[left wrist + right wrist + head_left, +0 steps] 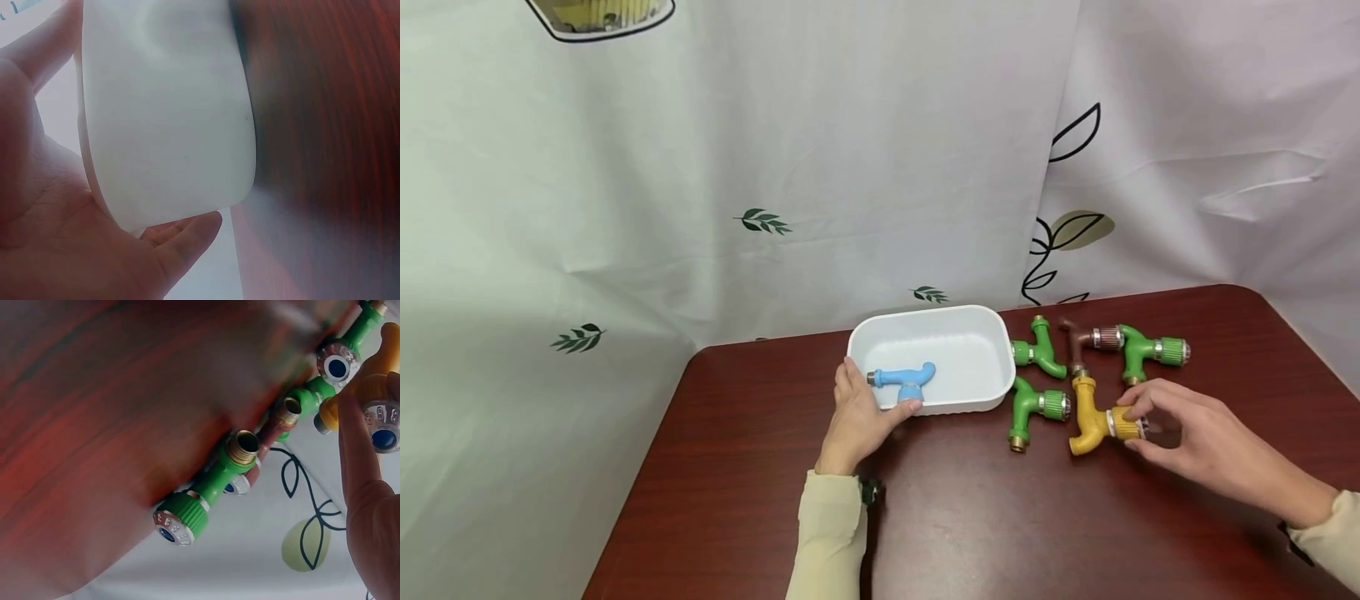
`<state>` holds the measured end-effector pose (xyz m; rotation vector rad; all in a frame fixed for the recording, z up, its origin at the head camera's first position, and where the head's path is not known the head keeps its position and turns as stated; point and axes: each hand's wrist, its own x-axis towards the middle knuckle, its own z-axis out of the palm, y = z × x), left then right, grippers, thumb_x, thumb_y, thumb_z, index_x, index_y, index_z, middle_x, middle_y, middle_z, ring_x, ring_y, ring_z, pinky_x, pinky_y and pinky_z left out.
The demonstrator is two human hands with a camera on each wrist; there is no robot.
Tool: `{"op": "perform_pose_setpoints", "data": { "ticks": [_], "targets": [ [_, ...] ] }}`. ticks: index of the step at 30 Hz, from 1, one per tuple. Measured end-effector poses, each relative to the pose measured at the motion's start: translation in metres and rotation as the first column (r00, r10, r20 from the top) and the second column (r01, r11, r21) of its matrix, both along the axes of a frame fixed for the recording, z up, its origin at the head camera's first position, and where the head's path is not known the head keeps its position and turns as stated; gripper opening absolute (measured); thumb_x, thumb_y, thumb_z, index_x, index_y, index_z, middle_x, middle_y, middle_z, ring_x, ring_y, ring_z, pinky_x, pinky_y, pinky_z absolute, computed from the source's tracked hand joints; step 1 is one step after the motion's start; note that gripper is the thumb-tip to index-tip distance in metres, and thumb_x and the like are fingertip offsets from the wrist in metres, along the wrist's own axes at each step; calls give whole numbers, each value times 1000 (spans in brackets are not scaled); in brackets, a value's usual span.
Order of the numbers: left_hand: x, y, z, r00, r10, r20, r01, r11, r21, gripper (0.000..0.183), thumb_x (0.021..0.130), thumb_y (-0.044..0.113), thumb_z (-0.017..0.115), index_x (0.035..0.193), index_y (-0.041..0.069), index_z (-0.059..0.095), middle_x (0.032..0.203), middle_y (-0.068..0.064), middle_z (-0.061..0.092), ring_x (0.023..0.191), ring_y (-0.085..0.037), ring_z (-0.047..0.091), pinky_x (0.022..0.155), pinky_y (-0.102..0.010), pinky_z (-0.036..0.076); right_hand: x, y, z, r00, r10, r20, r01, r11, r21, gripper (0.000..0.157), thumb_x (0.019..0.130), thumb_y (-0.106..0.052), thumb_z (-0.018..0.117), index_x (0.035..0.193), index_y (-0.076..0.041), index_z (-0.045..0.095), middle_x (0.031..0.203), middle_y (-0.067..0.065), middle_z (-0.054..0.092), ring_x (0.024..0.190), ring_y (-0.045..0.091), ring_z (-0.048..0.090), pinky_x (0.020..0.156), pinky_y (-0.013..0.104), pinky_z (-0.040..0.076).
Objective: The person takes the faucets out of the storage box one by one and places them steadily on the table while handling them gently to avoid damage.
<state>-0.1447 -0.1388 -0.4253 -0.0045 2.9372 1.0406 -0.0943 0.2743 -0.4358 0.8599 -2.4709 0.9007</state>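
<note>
My left hand grips the near left corner of a white plastic tray, thumb over the front rim and fingers along the left side. A light-blue tap lies inside at the tray's left end. In the left wrist view the hand curves round the end of the tray. To the right of the tray, my right hand pinches the ribbed handle of a yellow tap between thumb and fingers. The right wrist view shows this yellow tap raised off the table.
Two green taps, one behind and one nearer, lie just right of the tray. A brown tap and another green tap lie farther right on the dark red wooden table. A leaf-patterned white cloth hangs behind.
</note>
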Motion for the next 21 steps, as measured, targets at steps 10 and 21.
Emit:
{"op": "perform_pose_setpoints", "data": {
  "ticks": [10, 21],
  "targets": [
    [0, 0, 0, 1000, 9, 1, -9, 1000, -4, 130, 79, 56, 80, 157, -8, -3, 163, -25, 5, 149, -41, 14, 110, -49, 37, 1, 0, -8, 1000, 9, 18, -10, 1000, 11, 61, 53, 10, 88, 93, -27, 60, 105, -11, 63, 91, -6, 57, 73, 6, 45],
    [0, 0, 0, 1000, 6, 0, -6, 1000, 12, 131, 79, 56, 80, 157, -7, -3, 163, -25, 5, 148, -41, 15, 109, -49, 38, 1, -1, -13, 1000, -7, 22, 7, 999, 32, 61, 54, 7, 90, 92, -28, 58, 104, -12, 63, 89, -5, 56, 70, 7, 44]
  ]
}}
